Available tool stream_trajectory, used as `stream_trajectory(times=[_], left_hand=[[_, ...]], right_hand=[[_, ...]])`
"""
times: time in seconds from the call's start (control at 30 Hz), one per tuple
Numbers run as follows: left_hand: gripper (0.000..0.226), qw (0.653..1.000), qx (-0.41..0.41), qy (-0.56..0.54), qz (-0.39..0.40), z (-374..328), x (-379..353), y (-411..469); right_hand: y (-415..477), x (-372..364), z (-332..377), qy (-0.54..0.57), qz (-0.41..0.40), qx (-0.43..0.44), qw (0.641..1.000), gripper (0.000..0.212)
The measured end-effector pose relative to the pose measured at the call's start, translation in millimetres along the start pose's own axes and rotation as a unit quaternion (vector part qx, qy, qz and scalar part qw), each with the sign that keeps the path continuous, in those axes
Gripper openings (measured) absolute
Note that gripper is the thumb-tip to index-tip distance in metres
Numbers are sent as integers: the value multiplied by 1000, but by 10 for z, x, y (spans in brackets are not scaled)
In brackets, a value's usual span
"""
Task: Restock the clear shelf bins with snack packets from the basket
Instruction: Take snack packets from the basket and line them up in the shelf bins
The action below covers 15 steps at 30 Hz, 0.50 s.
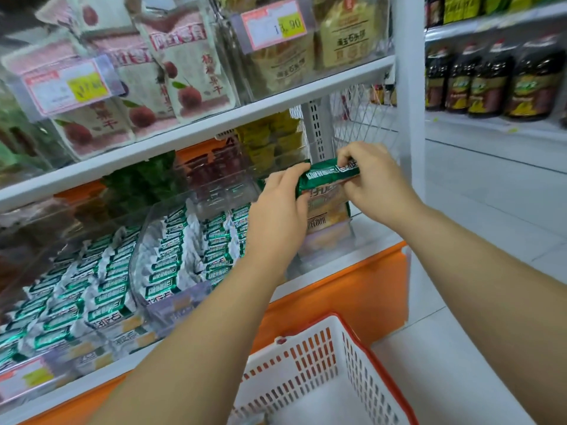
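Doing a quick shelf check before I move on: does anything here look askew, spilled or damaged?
Nothing looks spilled or torn. Both hands, left hand and right hand, hold a green snack packet over the rightmost clear bin. The filled bins to the left hold neat rows. The basket shows no packets in its visible part.

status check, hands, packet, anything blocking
Left hand and right hand both gripping green packet. Packet held over right-end clear bin, not yet released. Basket below; nothing blocking.
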<state>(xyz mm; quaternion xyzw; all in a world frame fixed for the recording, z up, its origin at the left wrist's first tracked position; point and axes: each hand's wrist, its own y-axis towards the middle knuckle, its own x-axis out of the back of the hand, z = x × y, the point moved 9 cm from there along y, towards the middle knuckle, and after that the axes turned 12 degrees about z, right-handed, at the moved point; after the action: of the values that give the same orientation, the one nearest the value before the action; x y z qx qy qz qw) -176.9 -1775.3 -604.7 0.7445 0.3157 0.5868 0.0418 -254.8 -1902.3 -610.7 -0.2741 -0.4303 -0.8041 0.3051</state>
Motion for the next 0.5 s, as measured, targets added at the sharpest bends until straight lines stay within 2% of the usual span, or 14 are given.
stream_trajectory(times=[0.1,0.2,0.27,0.37,0.5], left_hand=[[44,1000,10,-14,20,92,-141,22],[39,999,30,0,38,274,-287,-25],[32,997,44,44,44,394,-353,-82],[29,983,64,170,33,547,-363,-124],[28,970,48,239,28,607,-453,-88]], right_hand=[[-24,-41,-40,-11,4,-7,1000,29],[-98,-340,-152,-3,59,-18,998,31],[-164,-461,-185,-10,51,-28,998,35],[-202,-537,-130,-66,9,-29,997,39],[-231,-773,-238,-110,52,-66,990,43]])
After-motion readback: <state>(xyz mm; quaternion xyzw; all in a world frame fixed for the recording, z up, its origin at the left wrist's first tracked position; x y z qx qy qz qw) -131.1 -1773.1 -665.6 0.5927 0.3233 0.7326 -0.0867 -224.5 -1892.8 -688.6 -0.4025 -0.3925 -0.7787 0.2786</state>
